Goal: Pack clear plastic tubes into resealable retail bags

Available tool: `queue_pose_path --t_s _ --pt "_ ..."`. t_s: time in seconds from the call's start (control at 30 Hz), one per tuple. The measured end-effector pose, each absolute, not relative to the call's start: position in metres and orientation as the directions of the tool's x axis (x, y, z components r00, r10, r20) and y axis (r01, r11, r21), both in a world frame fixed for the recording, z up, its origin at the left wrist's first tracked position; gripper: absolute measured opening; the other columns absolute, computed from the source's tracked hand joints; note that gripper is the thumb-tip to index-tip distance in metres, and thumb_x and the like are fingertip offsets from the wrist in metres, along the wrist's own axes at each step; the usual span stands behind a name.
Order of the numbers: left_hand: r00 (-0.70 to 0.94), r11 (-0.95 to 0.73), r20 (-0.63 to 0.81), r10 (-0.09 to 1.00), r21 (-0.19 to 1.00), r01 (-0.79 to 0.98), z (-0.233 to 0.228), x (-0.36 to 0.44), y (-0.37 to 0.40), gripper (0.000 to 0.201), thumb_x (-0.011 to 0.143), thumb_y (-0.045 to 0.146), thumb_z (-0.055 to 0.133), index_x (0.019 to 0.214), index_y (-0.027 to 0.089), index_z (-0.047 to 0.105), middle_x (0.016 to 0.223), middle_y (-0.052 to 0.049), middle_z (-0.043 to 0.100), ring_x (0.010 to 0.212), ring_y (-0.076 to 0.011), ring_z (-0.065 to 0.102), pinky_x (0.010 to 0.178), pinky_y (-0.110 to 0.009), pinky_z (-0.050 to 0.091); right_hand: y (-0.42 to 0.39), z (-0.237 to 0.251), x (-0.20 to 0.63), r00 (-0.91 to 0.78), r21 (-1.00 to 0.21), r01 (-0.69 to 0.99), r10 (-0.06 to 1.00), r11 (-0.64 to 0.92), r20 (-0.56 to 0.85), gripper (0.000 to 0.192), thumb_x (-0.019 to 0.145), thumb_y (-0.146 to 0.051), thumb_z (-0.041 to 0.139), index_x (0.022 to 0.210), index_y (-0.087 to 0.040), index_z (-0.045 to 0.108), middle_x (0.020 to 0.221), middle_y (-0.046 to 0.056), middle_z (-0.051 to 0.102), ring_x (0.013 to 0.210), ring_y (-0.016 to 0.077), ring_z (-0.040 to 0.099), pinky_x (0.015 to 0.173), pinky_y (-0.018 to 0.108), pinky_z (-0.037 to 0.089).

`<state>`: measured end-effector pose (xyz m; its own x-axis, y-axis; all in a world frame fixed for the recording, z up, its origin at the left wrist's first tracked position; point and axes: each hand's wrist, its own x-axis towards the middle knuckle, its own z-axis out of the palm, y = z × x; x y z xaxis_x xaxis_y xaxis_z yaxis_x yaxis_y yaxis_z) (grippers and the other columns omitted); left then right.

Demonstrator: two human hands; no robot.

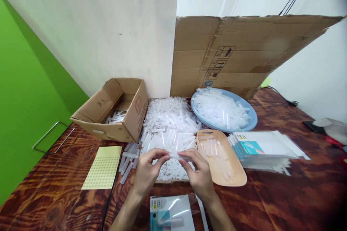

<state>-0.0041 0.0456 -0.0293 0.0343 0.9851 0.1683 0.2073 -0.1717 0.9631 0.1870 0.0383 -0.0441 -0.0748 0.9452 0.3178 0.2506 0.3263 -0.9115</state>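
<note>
Between my two hands is a small translucent plastic tube [175, 155], held level above a heap of white plastic pieces. The thumb and fingers of my left hand [148, 168] pinch its left end. At the other end, my right hand [199, 171] is closed on it in a similar pinch. The fingertips hide both ends. Below lies the heap of small tubes and caps [173, 135] in a shallow tray. Nearest to me on the table is a printed plastic packet [172, 211] with a tube lying on it.
An open cardboard box [130, 121] with tubes stands left, behind a yellow sticker sheet [101, 168]. Right are a tan tray [240, 177] with several tubes, a blue basin [253, 119] piled with tubes, and stacked packets [260, 148]. Upright cardboard [195, 54] and a white board [121, 25] stand behind.
</note>
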Motion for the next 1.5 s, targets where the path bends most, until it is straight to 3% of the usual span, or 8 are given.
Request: queue_pose_path --t_s 0.17,0.33,0.47,0.67,0.9,1.2,1.37,1.5 --pt "0.147 -0.208 0.180 0.972 0.957 0.203 -0.036 -0.010 0.036 0.035 0.088 0.044 0.071 0.114 0.022 0.070 0.112 -0.010 0.076 0.105 -0.0264 0.070 0.094 -0.036 0.054 0.031 -0.048 0.191 -0.077 -0.956 0.206 0.978 0.208 0.197 0.022 0.099 -0.037 0.057 0.102 -0.020 0.071 0.081 0.004 0.070 0.073 0.0196 0.067 0.068 0.029 0.053" --pt "0.260 -0.153 0.045 0.965 0.897 0.414 -0.036 -0.008 0.030 0.043 0.101 0.048 0.045 0.084 0.017 0.070 0.066 -0.004 0.069 0.061 -0.0184 0.065 0.065 -0.029 0.051 0.025 -0.049 0.190 -0.173 -0.926 0.226 0.948 0.301 0.266 0.019 0.098 -0.034 0.058 0.100 -0.020 0.072 0.090 0.005 0.071 0.083 0.0207 0.067 0.073 0.029 0.052" --pt "0.283 -0.280 0.187 0.941 0.899 0.336 -0.035 -0.010 0.021 0.029 0.091 0.042 0.065 0.111 0.021 0.066 0.111 -0.009 0.071 0.095 -0.0215 0.067 0.082 -0.029 0.051 0.019 -0.053 0.191 -0.148 -0.935 0.261 0.967 0.240 0.207 0.021 0.098 -0.034 0.057 0.101 -0.020 0.071 0.084 0.004 0.071 0.077 0.0200 0.067 0.068 0.028 0.051" --pt "0.297 0.124 -0.210 0.932 0.951 0.283 -0.053 -0.005 -0.004 0.058 0.103 0.054 0.031 0.076 0.016 0.065 0.058 -0.003 0.065 0.045 -0.0153 0.055 0.046 -0.025 0.039 0.004 -0.057 0.191 -0.258 -0.906 0.232 0.921 0.354 0.293 0.017 0.097 -0.030 0.058 0.099 -0.020 0.071 0.087 0.006 0.069 0.081 0.0211 0.067 0.072 0.030 0.051" --pt "0.391 -0.378 0.185 0.901 0.776 0.504 -0.071 -0.011 -0.039 0.024 0.103 0.031 0.045 0.110 0.021 0.065 0.095 -0.010 0.072 0.087 -0.0240 0.066 0.079 -0.033 0.047 -0.028 -0.069 0.184 -0.236 -0.987 0.157 0.972 0.033 -0.005 0.035 0.096 -0.046 0.057 0.082 -0.016 0.070 0.063 0.001 0.064 0.055 0.0161 0.059 0.052 0.024 0.044" --pt "0.344 -0.188 -0.246 0.906 0.495 0.848 -0.096 -0.012 -0.051 0.046 0.077 0.025 0.081 0.118 0.020 0.060 0.125 -0.013 0.061 0.117 -0.0348 0.054 0.098 -0.046 0.041 -0.039 -0.068 0.239 0.058 -0.943 0.320 0.992 0.091 0.115 0.024 0.083 -0.043 0.075 0.090 -0.021 0.076 0.087 0.006 0.073 0.080 0.0246 0.068 0.070 0.030 0.054" --pt "0.372 -0.052 -0.372 0.851 0.644 0.763 -0.083 -0.029 -0.052 0.020 0.081 0.029 0.074 0.094 0.020 0.062 0.105 -0.004 0.063 0.103 -0.0257 0.056 0.090 -0.034 0.039 -0.042 -0.064 0.269 0.093 -0.937 0.335 0.986 0.100 0.138 0.023 0.086 -0.042 0.073 0.096 -0.022 0.076 0.095 0.009 0.071 0.091 0.0273 0.067 0.075 0.034 0.055" --pt "0.495 0.132 -0.426 0.757 0.842 0.523 -0.078 -0.040 -0.045 0.020 0.085 0.037 0.068 0.092 0.019 0.064 0.091 0.001 0.063 0.088 -0.0202 0.057 0.076 -0.025 0.040 -0.045 -0.075 0.253 0.182 -0.999 0.048 0.983 -0.009 0.000 0.038 0.082 -0.042 0.077 0.111 -0.020 0.065 0.094 0.011 0.074 0.074 0.0252 0.071 0.061 0.033 0.059"
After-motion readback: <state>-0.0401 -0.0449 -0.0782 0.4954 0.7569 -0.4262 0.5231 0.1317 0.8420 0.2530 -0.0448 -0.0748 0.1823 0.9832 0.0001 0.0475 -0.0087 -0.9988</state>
